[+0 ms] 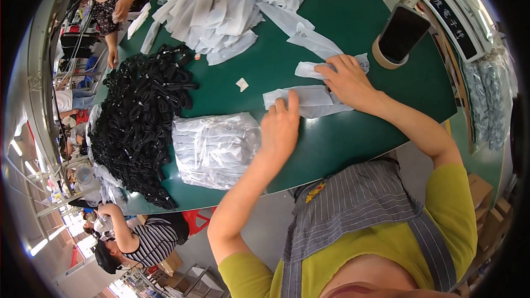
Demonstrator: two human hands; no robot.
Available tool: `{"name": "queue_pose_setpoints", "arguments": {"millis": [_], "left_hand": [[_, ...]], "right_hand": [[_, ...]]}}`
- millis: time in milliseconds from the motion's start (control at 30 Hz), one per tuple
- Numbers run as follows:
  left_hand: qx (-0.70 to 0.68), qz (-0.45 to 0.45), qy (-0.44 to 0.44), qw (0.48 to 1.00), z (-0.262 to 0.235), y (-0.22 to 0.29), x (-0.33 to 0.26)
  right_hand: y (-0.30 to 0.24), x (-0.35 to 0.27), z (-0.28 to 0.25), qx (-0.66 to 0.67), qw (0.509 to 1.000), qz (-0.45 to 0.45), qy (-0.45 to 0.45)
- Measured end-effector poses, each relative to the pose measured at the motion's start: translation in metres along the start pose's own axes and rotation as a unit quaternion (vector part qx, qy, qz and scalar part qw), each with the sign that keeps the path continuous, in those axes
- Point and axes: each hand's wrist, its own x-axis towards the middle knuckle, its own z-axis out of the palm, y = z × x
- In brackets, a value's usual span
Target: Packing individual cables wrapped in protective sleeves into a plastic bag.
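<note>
My left hand [280,129] reaches over the green table with its index finger stretched out, and the fingertips touch a flat frosted white plastic bag [312,96]. To the right of it, the bent fingers of my right hand [353,84] grip another small white bag [305,70], partly hidden under the palm. A long white bag [314,41] lies just beyond the right hand. Beside my left wrist sits a clear plastic pack [216,152] full of folded white pieces.
Coiled black cables [146,105] form a big heap at left. Loose white bags [215,16] are piled at the far side. A phone [406,30] stands in a round holder [386,58] at right. Another person's arm [112,44] hangs at the table's far left edge.
</note>
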Motion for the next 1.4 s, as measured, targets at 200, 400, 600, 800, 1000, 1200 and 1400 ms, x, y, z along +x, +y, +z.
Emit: {"name": "queue_pose_setpoints", "arguments": {"millis": [200, 400, 600, 800, 1000, 1200, 1400], "left_hand": [[-0.039, -0.036, 0.173, 0.983, 0.039, 0.046, -0.023], [-0.227, -0.058, 0.285, 0.93, 0.038, 0.054, -0.053], [-0.237, -0.076, 0.309, 0.918, 0.055, 0.045, -0.08], [-0.106, -0.018, 0.287, 0.952, 0.039, 0.057, -0.082], [-0.113, 0.062, 0.177, 0.976, 0.073, 0.064, -0.062], [-0.154, 0.17, 0.195, 0.954, 0.063, 0.049, -0.046], [-0.189, 0.146, 0.194, 0.952, 0.068, 0.046, -0.039]], "right_hand": [[-0.039, 0.036, -0.001, 0.155, 0.985, -0.025, -0.073], [-0.056, 0.064, 0.048, 0.141, 0.945, -0.1, -0.277], [-0.061, 0.012, 0.062, 0.11, 0.973, -0.128, -0.159], [-0.047, 0.0, 0.024, 0.185, 0.971, -0.115, -0.097], [-0.034, -0.051, -0.032, 0.064, 0.989, -0.057, -0.124], [-0.024, -0.048, -0.019, 0.139, 0.985, 0.014, -0.102], [-0.019, -0.06, -0.041, 0.199, 0.969, 0.091, -0.113]]}}
